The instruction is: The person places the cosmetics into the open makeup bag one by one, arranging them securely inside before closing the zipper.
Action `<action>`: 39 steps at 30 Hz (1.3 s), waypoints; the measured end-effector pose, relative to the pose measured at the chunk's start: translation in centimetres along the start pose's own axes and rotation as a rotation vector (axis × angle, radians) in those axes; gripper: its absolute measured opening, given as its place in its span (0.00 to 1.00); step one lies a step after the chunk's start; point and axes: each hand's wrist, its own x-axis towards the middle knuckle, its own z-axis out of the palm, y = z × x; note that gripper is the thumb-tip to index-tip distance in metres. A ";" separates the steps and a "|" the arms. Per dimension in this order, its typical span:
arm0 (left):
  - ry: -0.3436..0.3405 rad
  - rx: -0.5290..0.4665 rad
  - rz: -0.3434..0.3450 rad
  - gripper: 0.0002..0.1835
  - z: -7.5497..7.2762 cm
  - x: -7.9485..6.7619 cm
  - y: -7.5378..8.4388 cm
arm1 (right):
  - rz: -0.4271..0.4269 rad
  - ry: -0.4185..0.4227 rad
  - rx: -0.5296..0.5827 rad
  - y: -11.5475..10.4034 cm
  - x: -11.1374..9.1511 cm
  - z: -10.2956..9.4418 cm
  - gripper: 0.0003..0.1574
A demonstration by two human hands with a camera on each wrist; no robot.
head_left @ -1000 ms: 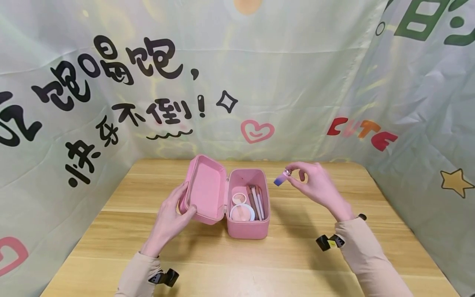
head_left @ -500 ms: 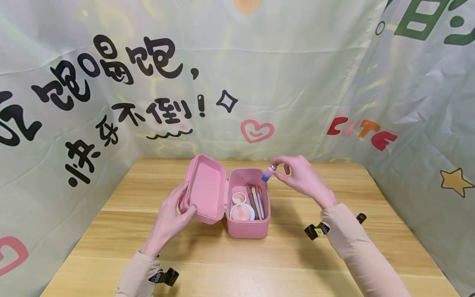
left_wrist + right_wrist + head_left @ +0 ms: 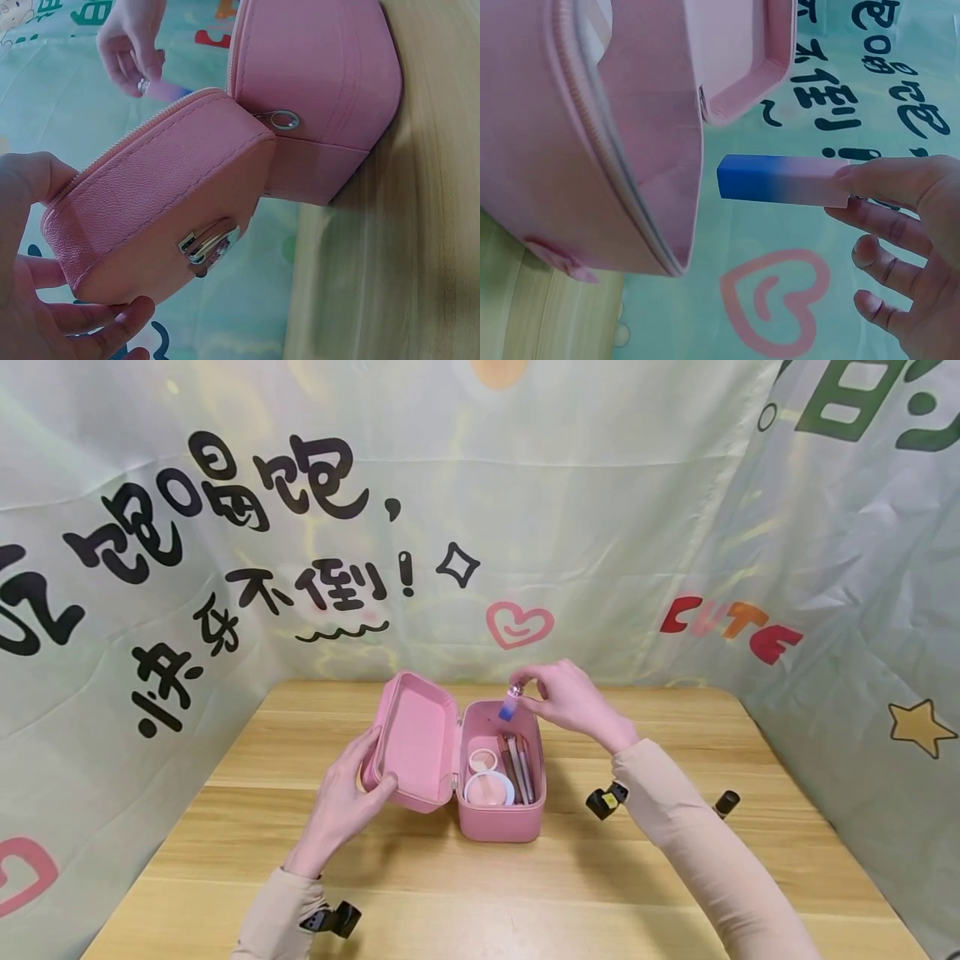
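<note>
A pink zip cosmetic case [image 3: 501, 828] stands on the table with its lid [image 3: 418, 743] swung out to the left. My left hand [image 3: 345, 802] grips the outer edge of that lid, thumb on the rim. Between thumb and fingers of my right hand [image 3: 573, 702] is a lipstick [image 3: 780, 180], a squared stick fading from blue to pale pink, with a shiny end at the fingers. It hangs blue end down over the back of the open case. Inside lie a round pink compact [image 3: 487, 789], a smaller round pan [image 3: 482, 761] and several slim makeup pens [image 3: 517, 768].
A short dark tube [image 3: 726, 803] lies on the wooden table [image 3: 375, 902] beyond my right sleeve. Printed cloth [image 3: 600, 527] hangs behind the table and along both sides. A handle with silver fittings [image 3: 210, 244] sits on the lid's outer face.
My right hand has moved left with the lipstick, from beside the case to over its back part. The dark tube now shows more past the right sleeve. My left hand has stayed put.
</note>
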 end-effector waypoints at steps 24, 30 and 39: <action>-0.008 0.004 -0.003 0.38 -0.2 0.0 0.1 | -0.059 -0.327 -0.073 -0.6 6.9 3.0 0.10; 0.000 0.005 0.017 0.38 -0.2 0.0 0.0 | -0.055 -0.395 -0.059 -0.1 7.6 3.9 0.10; 0.003 0.007 0.019 0.38 -0.1 0.1 0.0 | -0.079 -0.450 -0.122 -0.1 7.6 5.2 0.10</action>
